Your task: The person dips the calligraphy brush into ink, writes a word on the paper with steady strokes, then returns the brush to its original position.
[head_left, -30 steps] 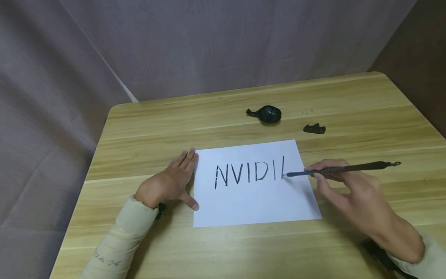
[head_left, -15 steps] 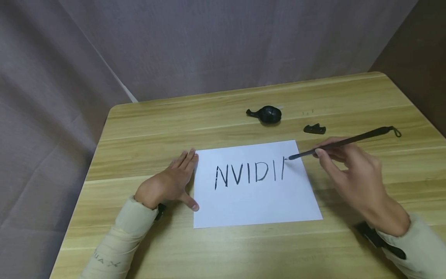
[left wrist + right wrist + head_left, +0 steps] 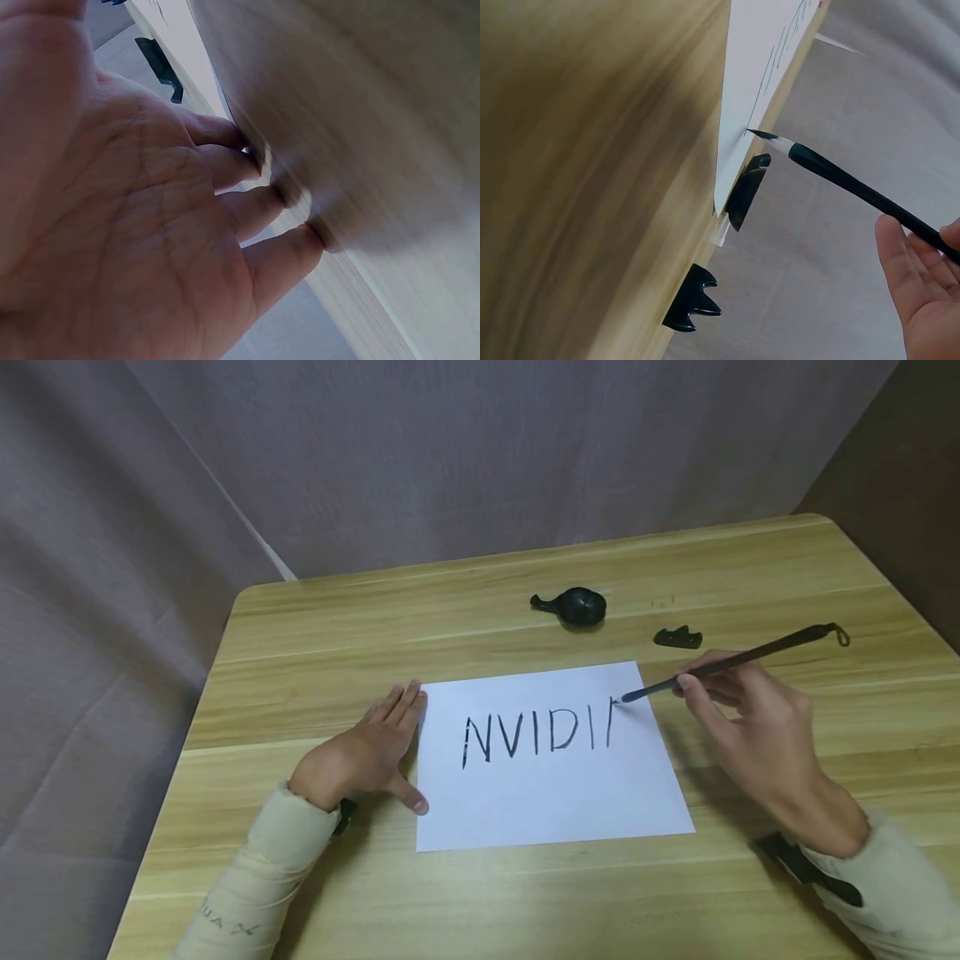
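On the table lies a white sheet of paper (image 3: 555,810) with black brushed letters (image 3: 521,735) reading NVIDI, then a slanted stroke. My left hand (image 3: 363,756) rests at the sheet's left edge, fingers extended and thumb spread; the left wrist view shows its fingertips (image 3: 296,236) against the surface. With my right hand (image 3: 772,739) I pinch a dark-handled calligraphy brush (image 3: 791,642) that has a hanging loop at its end. Its bristles (image 3: 769,137), white with a black tip, meet the paper at the top of the slanted stroke.
A black gourd-shaped object (image 3: 581,607) lies beyond the paper. Right of it is a small black brush rest (image 3: 677,637) with pointed humps. The wooden table (image 3: 315,635) ends at a grey curtain (image 3: 465,460) along the back and left.
The brush tip has gone from the foot of the slanted stroke up to its top, my right hand shifting away from me with it. My left hand and the paper have stayed put.
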Action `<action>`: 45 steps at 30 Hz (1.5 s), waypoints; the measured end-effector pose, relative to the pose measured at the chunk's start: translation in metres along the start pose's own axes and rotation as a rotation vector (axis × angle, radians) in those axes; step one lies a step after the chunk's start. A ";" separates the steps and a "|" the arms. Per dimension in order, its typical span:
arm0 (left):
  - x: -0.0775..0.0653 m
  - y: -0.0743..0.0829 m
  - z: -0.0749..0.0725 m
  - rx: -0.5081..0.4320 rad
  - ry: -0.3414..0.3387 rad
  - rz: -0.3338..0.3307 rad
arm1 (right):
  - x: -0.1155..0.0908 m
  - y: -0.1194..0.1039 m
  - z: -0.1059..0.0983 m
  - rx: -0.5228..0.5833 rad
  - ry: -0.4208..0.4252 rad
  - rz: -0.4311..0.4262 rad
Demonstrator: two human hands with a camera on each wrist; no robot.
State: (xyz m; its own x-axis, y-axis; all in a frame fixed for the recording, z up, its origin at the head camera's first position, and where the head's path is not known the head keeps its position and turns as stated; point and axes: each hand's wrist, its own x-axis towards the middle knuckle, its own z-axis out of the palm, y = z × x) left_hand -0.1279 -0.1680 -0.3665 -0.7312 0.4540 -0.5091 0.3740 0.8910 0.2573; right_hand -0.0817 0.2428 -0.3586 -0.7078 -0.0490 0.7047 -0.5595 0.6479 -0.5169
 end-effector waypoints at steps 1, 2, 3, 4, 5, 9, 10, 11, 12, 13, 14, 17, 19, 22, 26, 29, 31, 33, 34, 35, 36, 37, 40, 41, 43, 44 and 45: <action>0.000 0.000 0.000 0.000 0.000 -0.001 | -0.001 0.000 -0.001 0.004 -0.004 0.001; -0.001 0.001 0.000 0.002 -0.001 -0.002 | -0.002 0.000 -0.001 0.009 -0.007 0.002; -0.001 0.001 -0.001 0.003 -0.002 -0.003 | -0.003 0.000 -0.003 0.010 -0.017 0.002; -0.001 0.001 -0.001 0.003 -0.004 -0.005 | -0.004 0.000 -0.004 0.010 -0.027 0.003; -0.001 0.001 -0.001 0.002 -0.005 -0.006 | -0.005 -0.001 -0.005 0.011 -0.026 0.000; -0.001 0.002 -0.002 -0.002 -0.011 -0.014 | -0.008 -0.003 -0.012 -0.012 -0.063 -0.002; -0.001 0.002 -0.002 -0.001 -0.012 -0.015 | -0.008 -0.004 -0.013 -0.021 -0.067 -0.003; -0.001 0.003 -0.003 -0.001 -0.012 -0.016 | -0.009 -0.005 -0.014 -0.027 -0.066 -0.002; 0.000 0.002 -0.003 -0.001 -0.013 -0.017 | -0.010 -0.007 -0.015 -0.036 -0.072 0.000; 0.000 0.002 -0.003 0.000 -0.013 -0.018 | -0.011 -0.008 -0.016 -0.046 -0.077 0.003; 0.000 0.002 -0.003 -0.001 -0.012 -0.015 | -0.011 -0.009 -0.017 -0.054 -0.072 0.000; 0.000 0.001 -0.003 -0.003 -0.011 -0.012 | -0.013 -0.012 -0.020 -0.070 -0.085 0.003; 0.000 0.001 -0.003 -0.006 -0.011 -0.012 | -0.013 -0.014 -0.023 -0.081 -0.096 0.004; 0.001 0.001 -0.003 -0.009 -0.014 -0.014 | -0.012 -0.018 -0.026 -0.083 -0.112 0.002; 0.001 0.002 -0.003 -0.008 -0.017 -0.015 | -0.008 -0.022 -0.029 -0.055 -0.093 -0.021; 0.001 0.001 -0.002 -0.007 -0.016 -0.010 | -0.003 -0.026 -0.029 -0.042 -0.052 -0.040; 0.001 0.001 -0.002 -0.004 -0.016 -0.009 | -0.001 -0.028 -0.027 -0.042 -0.022 -0.048; 0.001 0.001 -0.001 -0.002 -0.013 -0.006 | 0.001 -0.028 -0.026 -0.040 -0.009 -0.042; 0.001 0.001 -0.001 -0.001 -0.013 -0.008 | 0.002 -0.029 -0.025 -0.035 -0.006 -0.037; 0.001 0.001 0.000 0.001 -0.011 -0.008 | 0.003 -0.029 -0.023 -0.028 0.000 -0.030; 0.001 0.001 0.000 0.001 -0.010 -0.009 | 0.003 -0.028 -0.022 -0.018 0.001 -0.023; 0.001 0.001 0.000 0.000 -0.007 -0.009 | 0.003 -0.028 -0.021 -0.013 0.001 -0.018; 0.001 0.000 0.001 0.004 -0.003 -0.013 | 0.004 -0.025 -0.016 0.005 0.009 0.001; 0.001 0.001 0.001 0.005 -0.002 -0.012 | 0.004 -0.024 -0.015 0.007 0.007 0.008; 0.000 0.001 0.001 0.005 -0.002 -0.013 | 0.004 -0.022 -0.014 0.004 -0.002 0.028; 0.000 0.001 0.001 0.006 -0.003 -0.013 | 0.003 -0.020 -0.013 0.010 -0.001 0.037; 0.001 0.001 0.001 0.005 -0.005 -0.014 | 0.002 -0.019 -0.011 0.015 -0.001 0.045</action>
State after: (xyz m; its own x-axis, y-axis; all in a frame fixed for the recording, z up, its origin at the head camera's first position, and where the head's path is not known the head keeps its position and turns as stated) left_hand -0.1273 -0.1669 -0.3673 -0.7334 0.4416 -0.5168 0.3668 0.8972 0.2461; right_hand -0.0682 0.2393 -0.3418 -0.7330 -0.0208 0.6799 -0.5332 0.6381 -0.5554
